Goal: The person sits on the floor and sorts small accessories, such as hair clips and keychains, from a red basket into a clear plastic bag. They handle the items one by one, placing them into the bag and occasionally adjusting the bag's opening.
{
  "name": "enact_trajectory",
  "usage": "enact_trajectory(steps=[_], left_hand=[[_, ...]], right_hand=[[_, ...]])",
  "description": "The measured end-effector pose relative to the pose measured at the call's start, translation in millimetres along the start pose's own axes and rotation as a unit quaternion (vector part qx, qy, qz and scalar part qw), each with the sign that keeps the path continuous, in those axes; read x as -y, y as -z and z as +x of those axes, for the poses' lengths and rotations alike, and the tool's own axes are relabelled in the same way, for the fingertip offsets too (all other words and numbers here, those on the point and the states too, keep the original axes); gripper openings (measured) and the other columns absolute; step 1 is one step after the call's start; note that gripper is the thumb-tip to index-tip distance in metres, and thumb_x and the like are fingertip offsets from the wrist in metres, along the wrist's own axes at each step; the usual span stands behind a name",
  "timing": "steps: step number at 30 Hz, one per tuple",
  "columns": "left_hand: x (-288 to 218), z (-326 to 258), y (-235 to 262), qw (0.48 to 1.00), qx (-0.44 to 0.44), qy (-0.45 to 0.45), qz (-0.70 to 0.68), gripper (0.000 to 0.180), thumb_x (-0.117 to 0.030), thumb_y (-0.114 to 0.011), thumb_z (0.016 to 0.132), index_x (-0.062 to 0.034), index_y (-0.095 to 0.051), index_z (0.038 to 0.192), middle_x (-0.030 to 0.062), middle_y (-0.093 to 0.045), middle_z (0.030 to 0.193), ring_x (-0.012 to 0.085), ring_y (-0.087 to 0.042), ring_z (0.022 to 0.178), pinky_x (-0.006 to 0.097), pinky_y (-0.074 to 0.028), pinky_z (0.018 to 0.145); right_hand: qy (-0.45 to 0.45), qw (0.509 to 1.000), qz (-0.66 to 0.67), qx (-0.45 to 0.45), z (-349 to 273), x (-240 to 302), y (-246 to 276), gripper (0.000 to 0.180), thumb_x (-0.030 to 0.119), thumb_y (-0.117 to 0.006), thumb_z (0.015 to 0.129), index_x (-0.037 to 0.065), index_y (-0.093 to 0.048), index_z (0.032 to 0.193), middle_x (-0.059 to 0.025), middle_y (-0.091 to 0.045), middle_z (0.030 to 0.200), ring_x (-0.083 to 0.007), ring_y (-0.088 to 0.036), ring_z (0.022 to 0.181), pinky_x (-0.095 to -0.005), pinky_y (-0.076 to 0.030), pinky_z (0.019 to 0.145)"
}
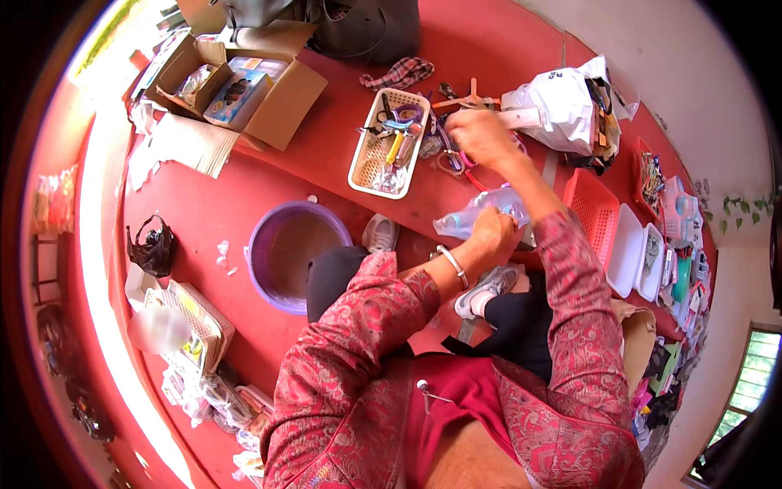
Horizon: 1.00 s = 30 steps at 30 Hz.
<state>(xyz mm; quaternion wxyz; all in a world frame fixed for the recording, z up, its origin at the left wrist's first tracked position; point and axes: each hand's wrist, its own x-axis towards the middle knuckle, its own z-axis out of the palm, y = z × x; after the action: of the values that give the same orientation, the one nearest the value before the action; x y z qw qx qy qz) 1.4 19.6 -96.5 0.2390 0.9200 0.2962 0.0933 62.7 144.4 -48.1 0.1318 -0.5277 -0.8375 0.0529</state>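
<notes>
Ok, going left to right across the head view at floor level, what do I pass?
Black plastic bag → purple basin → left hand holding a clear plastic packet → red mesh basket → white trays.

Basket (368,167) left of right hand (481,134), basin (269,277) nearer

We see an open brown carton (269,90) at the top left of the red floor, with a blue printed box (236,94) inside it. A white plastic bag (562,106) lies at the top right. Our left hand (489,232) grips a clear crinkled packet (481,213).
</notes>
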Motion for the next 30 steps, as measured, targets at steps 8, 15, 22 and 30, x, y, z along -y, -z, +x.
enact_trajectory(steps=[8,15,22,30], left_hand=[[1.6,6.4,-69.8,0.643,-0.158,0.170,-0.730,0.037,-0.019,-0.040,0.085,-0.0066,-0.044,0.119,0.0108,-0.048,0.120,0.0239,-0.044,0.112,0.032,-0.034,0.093],[-3.0,-6.9,-42.1,0.672,-0.096,0.234,-0.696,0.039,-0.024,-0.042,0.087,-0.0037,-0.041,0.120,0.0132,-0.051,0.115,0.0242,-0.049,0.104,0.032,-0.039,0.086],[2.0,16.7,-156.2,0.780,-0.197,0.175,-0.568,0.030,-0.022,-0.047,0.080,-0.0018,-0.053,0.102,0.0221,-0.053,0.099,0.0283,-0.051,0.094,0.038,-0.042,0.077],[-0.9,-5.3,-29.8,0.668,0.002,0.248,-0.701,0.043,-0.030,-0.052,0.081,-0.0038,-0.046,0.114,0.0178,-0.049,0.112,0.0228,-0.047,0.104,0.035,-0.041,0.081]], right_hand=[[0.187,0.924,-0.189,0.275,62.1,20.1,-134.7,0.024,0.010,-0.041,0.080,0.014,-0.052,0.101,-0.0065,-0.056,0.093,-0.0232,-0.057,0.088,-0.0392,-0.047,0.067],[0.221,0.930,-0.202,0.212,59.7,-0.9,-171.4,0.013,0.013,-0.048,0.075,0.006,-0.054,0.085,-0.0113,-0.052,0.086,-0.0248,-0.058,0.079,-0.0366,-0.049,0.063],[0.311,0.899,-0.215,0.220,63.4,19.0,-135.4,0.037,0.001,-0.045,0.072,0.017,-0.056,0.103,-0.0125,-0.060,0.091,-0.0283,-0.059,0.080,-0.0362,-0.049,0.069],[0.259,0.869,-0.278,0.316,87.8,33.3,-154.8,0.015,0.011,-0.051,0.072,0.007,-0.064,0.080,-0.0092,-0.057,0.094,-0.0263,-0.058,0.088,-0.0355,-0.050,0.066]])
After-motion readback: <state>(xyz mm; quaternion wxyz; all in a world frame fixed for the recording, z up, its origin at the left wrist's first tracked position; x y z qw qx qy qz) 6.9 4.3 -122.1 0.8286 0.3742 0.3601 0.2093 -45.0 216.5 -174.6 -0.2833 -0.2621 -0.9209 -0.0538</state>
